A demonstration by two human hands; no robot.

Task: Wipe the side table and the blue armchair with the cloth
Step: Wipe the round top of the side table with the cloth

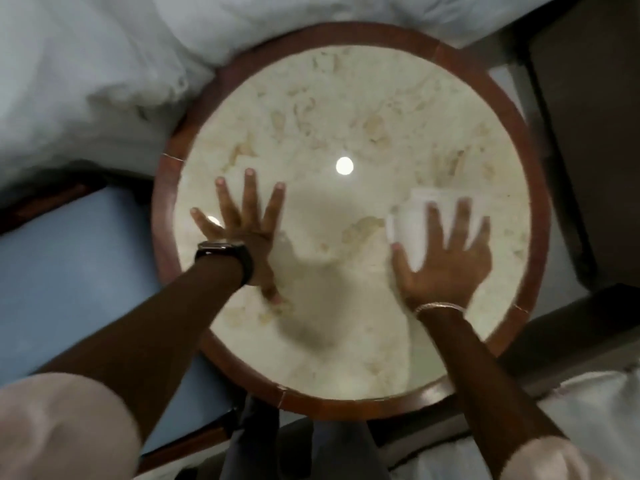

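Observation:
The round side table [512,119] has a cream marble top inside a dark red wooden rim and fills the middle of the view. My left hand [242,223], with a black watch on the wrist, lies flat on the marble with its fingers spread and holds nothing. My right hand [450,258] presses flat on a white folded cloth [412,223] on the right side of the tabletop; the cloth is blurred. The blue armchair [76,265] shows its seat to the left of the table, with a dark wooden frame.
White bedding [104,57] bulges against the table's far left rim. A dark piece of furniture [588,133] stands close on the right. My legs [277,445] are below the table's near rim. A ceiling light reflects on the marble.

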